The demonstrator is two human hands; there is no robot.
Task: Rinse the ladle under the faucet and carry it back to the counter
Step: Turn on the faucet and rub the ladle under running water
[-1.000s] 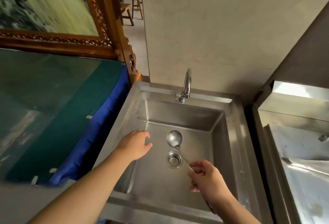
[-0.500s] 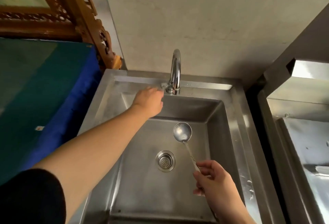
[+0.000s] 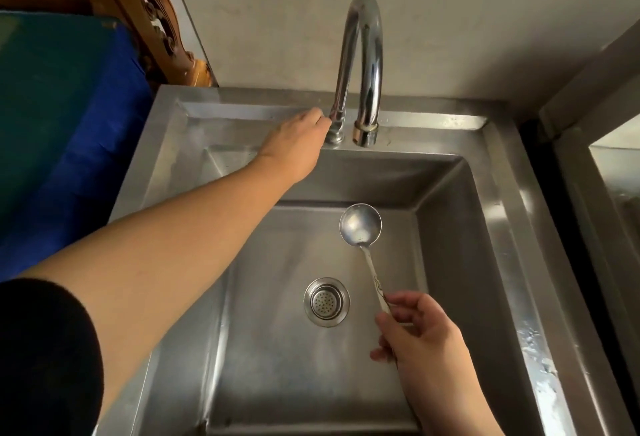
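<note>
A small steel ladle hangs over the steel sink, bowl up, below and in front of the spout. My right hand grips the end of its patterned handle near the sink's front right. The curved chrome faucet rises from the sink's back rim. My left hand reaches to the faucet's base on its left side, fingers closed around the tap lever, which the hand hides. No water is visibly running.
A round drain strainer sits in the basin floor. A blue and green covered surface lies to the left, with carved wood behind it. A steel counter stands to the right past a dark gap.
My left hand has gone from over the basin up to the faucet's base. The ladle has shifted toward the back right, under the spout. The view has closed in on the sink.
</note>
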